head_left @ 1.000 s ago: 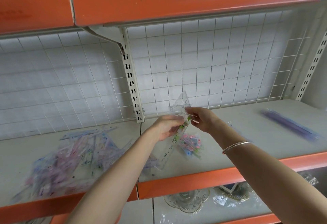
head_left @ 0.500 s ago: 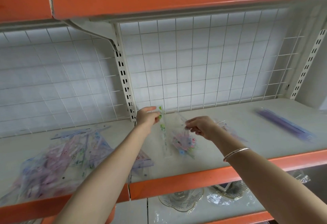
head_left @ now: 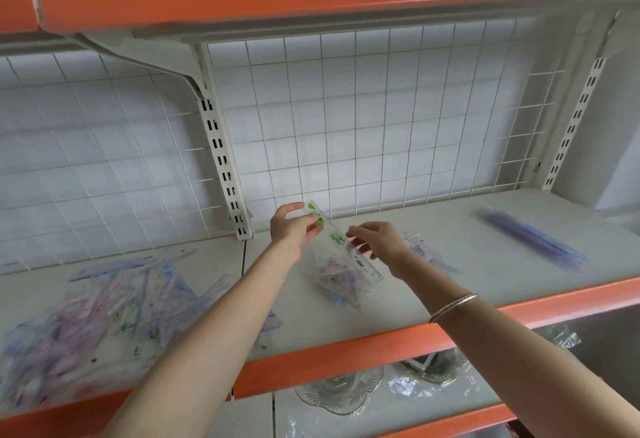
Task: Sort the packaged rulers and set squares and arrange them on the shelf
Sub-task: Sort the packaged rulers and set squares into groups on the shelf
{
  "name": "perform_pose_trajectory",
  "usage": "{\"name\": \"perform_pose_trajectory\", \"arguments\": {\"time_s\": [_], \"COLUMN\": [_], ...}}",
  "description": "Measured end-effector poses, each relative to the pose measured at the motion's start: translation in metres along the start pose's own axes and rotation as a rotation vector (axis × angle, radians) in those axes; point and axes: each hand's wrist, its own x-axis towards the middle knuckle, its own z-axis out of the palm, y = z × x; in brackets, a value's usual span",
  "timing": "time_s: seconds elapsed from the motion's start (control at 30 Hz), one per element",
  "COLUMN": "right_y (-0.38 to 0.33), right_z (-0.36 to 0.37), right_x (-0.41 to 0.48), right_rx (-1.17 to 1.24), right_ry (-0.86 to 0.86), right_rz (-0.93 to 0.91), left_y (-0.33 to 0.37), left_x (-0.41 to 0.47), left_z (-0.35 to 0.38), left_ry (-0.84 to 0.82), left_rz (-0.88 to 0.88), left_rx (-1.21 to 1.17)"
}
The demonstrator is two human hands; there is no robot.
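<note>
Sprawling over the left stretch of the shelf [head_left: 381,316], a loose pile of packaged rulers and set squares [head_left: 97,313] is lying in a blur of pink, purple and clear plastic, its pieces pointing every which way. Just right of the slotted upright, the left hand [head_left: 291,229] is pinching the far end of a clear ruler with green print [head_left: 341,242] between thumb and fingertips. The ruler's long axis is running diagonally, its held end pointing toward the wire grid at the back and its free end slanting down to the right, toward the shelf's orange front edge. Under that free end, a small heap of clear packets [head_left: 341,285] is resting on the shelf. The right hand [head_left: 381,243] is hovering just beside the ruler's middle with its fingers spread and relaxed, gripping nothing; whether its fingertips are touching the ruler is unclear. Behind this hand another pale purple packet [head_left: 429,254] is lying flat. Well apart at the far right, a bundle of purple rulers [head_left: 533,243] is lying on a similar diagonal, blurred.
</note>
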Motion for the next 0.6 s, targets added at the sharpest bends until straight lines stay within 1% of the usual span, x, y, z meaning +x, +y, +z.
{"name": "perform_pose_trajectory", "arguments": {"time_s": [0.07,0.1,0.2,0.27,0.3,0.33,0.4,0.5,0.6], "right_y": [-0.005,-0.006,-0.003,0.001,0.003,0.005,0.011,0.023,0.036], "right_z": [-0.007,-0.011,-0.026,-0.042,-0.052,-0.063,-0.086,-0.124,-0.161], "right_x": [-0.004,-0.005,-0.007,-0.006,-0.006,-0.005,-0.002,0.003,0.008], "right_rx": [0.017,-0.033,-0.327,-0.428,-0.450,-0.461,-0.476,-0.496,-0.521], "right_ry": [-0.025,-0.005,0.129,0.205,0.241,0.282,0.374,0.484,0.551], "right_rz": [-0.057,-0.098,-0.227,-0.271,-0.270,-0.254,-0.209,-0.153,-0.091], "left_y": [-0.003,-0.005,-0.012,-0.018,-0.022,-0.026,-0.032,-0.042,-0.052], "left_x": [-0.003,-0.004,-0.007,-0.008,-0.007,-0.007,-0.012,-0.017,-0.018], "left_z": [0.013,0.021,0.047,0.064,0.072,0.080,0.092,0.113,0.136], "left_ry": [0.010,0.018,0.018,-0.015,-0.035,-0.059,-0.141,-0.274,-0.292], "left_rz": [0.006,0.010,0.013,0.005,0.028,0.082,0.245,0.474,0.629], "left_rx": [-0.004,-0.006,-0.019,0.039,0.135,0.282,0.589,0.916,1.268]}}
